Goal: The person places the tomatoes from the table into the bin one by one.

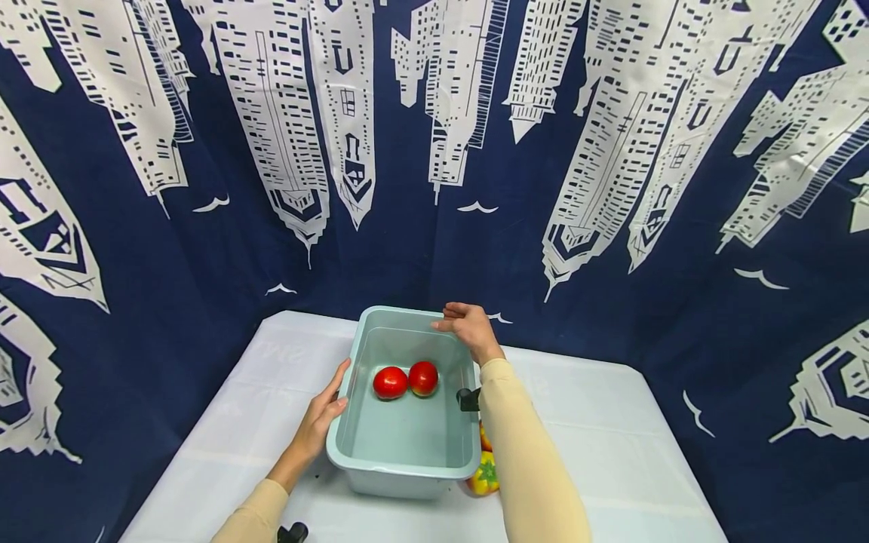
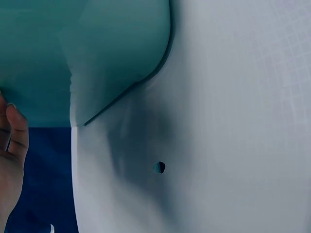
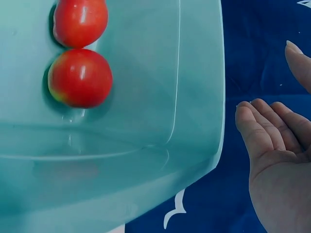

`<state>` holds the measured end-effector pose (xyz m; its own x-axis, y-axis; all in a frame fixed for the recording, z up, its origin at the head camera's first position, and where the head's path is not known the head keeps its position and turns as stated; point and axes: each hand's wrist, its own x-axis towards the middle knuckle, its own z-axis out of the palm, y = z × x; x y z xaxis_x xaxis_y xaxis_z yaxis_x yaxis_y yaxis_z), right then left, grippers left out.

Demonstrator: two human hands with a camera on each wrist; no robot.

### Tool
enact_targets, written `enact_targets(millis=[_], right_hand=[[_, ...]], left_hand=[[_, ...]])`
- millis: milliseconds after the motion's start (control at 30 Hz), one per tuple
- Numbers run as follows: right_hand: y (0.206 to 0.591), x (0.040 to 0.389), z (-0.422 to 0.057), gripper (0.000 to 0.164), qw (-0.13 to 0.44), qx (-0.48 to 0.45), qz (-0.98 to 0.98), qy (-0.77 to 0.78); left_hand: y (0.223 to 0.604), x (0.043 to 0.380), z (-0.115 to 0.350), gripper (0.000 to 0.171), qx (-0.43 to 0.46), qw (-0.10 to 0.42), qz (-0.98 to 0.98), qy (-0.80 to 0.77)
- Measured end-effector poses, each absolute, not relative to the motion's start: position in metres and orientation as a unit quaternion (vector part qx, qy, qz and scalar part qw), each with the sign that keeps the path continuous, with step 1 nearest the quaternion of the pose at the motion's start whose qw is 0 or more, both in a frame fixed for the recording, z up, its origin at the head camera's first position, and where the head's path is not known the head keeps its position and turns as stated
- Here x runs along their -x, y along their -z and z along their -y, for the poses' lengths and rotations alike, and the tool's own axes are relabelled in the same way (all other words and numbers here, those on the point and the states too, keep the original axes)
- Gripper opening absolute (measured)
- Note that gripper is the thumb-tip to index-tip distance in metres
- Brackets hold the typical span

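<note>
A pale green plastic bin (image 1: 394, 445) stands on the white table, with two red tomatoes (image 1: 390, 383) side by side inside. My left hand (image 1: 315, 422) lies along the bin's left side, fingers extended and touching near the rim. In the left wrist view only part of that hand (image 2: 12, 155) shows, beside the bin wall. My right hand (image 1: 470, 329) is at the far right corner of the bin, thumb apart from the fingers. The right wrist view shows this hand (image 3: 279, 155) just off the bin's edge, palm visible, holding nothing.
Yellow and red bell peppers (image 1: 484, 477) sit against the bin's right side, partly hidden by my right sleeve (image 1: 529, 452). The white-covered table (image 1: 611, 437) extends to both sides. Behind it hangs a dark blue cloth (image 1: 407, 256) printed with white buildings.
</note>
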<state>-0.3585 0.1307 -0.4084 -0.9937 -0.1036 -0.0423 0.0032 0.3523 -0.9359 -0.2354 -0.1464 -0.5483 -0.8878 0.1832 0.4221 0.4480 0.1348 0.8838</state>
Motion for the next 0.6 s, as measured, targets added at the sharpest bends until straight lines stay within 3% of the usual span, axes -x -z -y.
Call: enact_targets(millis=[600], right_hand=[[0.409, 0.356, -0.169, 0.066, 0.032, 0.005, -0.819, 0.573]], left_hand=[[0.553, 0.237, 0.148, 0.06, 0.202, 0.088, 0.741, 0.635]])
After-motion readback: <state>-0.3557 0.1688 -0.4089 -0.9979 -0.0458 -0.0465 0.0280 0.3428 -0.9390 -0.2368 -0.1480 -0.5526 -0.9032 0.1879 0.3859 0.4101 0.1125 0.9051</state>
